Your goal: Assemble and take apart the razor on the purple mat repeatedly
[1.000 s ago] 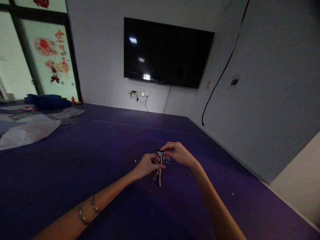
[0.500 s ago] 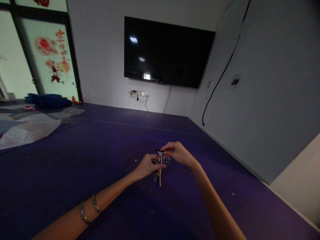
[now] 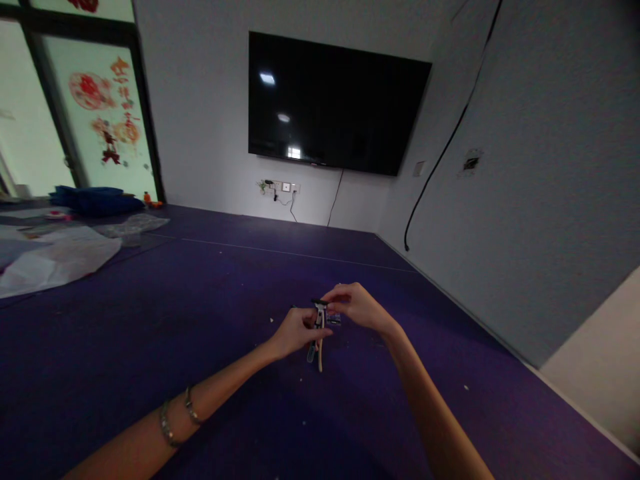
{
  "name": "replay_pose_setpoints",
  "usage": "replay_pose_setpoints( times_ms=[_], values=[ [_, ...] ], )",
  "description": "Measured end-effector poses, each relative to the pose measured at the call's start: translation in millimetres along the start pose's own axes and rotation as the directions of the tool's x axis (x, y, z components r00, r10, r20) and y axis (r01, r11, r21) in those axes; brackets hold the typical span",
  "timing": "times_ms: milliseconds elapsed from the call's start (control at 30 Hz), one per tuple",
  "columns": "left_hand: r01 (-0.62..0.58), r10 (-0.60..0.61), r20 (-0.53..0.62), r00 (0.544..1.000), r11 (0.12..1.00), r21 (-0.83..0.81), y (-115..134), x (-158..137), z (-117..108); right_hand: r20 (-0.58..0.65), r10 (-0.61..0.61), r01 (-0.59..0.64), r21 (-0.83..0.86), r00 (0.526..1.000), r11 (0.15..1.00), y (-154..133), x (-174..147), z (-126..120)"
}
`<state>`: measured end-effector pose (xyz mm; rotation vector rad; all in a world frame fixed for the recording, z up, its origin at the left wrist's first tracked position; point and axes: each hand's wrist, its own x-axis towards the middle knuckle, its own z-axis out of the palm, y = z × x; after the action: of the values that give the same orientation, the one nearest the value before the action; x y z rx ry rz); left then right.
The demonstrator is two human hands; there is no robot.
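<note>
My left hand (image 3: 299, 331) is closed around a small plier-like tool (image 3: 320, 353). Two slim handles, one pale and one darker, stick out below the fingers and spread slightly apart. At the tool's upper end is a short dark piece (image 3: 319, 302). My right hand (image 3: 354, 307) has its thumb and fingers pinched together at that end, touching or right beside the dark piece; what its fingertips grip is too small to make out. Just behind the hands lies a small patterned flat item (image 3: 333, 320), partly hidden.
The purple floor (image 3: 225, 293) carries scattered white bits. White sheets (image 3: 65, 260), clear plastic (image 3: 133, 227) and a dark blue cloth bundle (image 3: 95, 201) lie far left. A television (image 3: 335, 107) hangs ahead; a black cable (image 3: 445, 147) dangles along the right wall.
</note>
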<state>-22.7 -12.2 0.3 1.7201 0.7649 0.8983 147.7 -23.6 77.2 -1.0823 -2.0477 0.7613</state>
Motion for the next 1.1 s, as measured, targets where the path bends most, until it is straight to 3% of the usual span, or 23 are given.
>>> replay_pose_setpoints(
  times_ms=[733,900,1100],
  values=[
    [0.021,-0.018,-0.054,0.998,0.998,0.061,-1.5,-1.7,3.2,0.015,-0.013,0.014,-0.072,1.0,0.997,-8.2,-5.2,-4.9],
    [0.049,-0.051,-0.083,0.995,0.998,-0.029,6.8,-0.7,0.9,-0.014,-0.033,0.032,-0.044,0.999,0.999,-7.5,-5.3,-5.2],
    [-0.025,0.006,-0.114,0.994,0.985,-0.169,12.5,2.0,-3.9,-0.074,-0.063,0.065,0.026,0.995,0.998,-5.9,-4.5,-6.8]
  ],
)
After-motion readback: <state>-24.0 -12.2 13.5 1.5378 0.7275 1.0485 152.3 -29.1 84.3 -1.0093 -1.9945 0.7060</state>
